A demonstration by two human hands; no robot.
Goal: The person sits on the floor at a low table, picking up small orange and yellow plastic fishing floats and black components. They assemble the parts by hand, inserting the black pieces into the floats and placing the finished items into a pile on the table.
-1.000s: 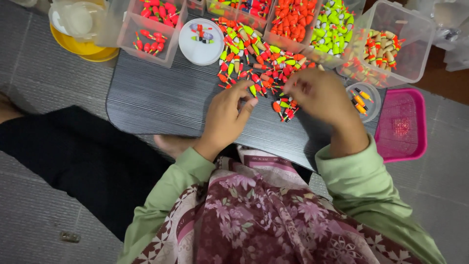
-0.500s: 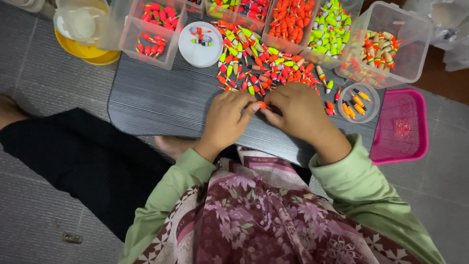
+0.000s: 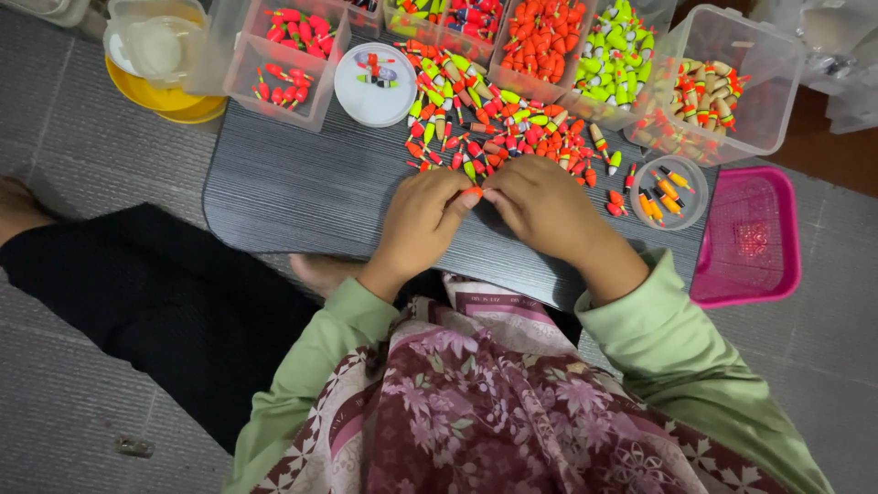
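Orange float (image 3: 472, 194) pinched between left hand (image 3: 422, 220) and right hand (image 3: 547, 207).

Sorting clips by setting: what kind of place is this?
Probably a home floor workspace: a low grey board on matting, clear tubs of small coloured floats, the person sitting on the floor.

Orange float (image 3: 472, 194), grey striped board (image 3: 302, 183), pink basket (image 3: 750, 238)

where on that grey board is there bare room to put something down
The left part of the grey board is bare, between the clear box of red floats, the white round lid and the left hand. The far middle is crowded with the loose float pile; around the small clear dish it is tight.
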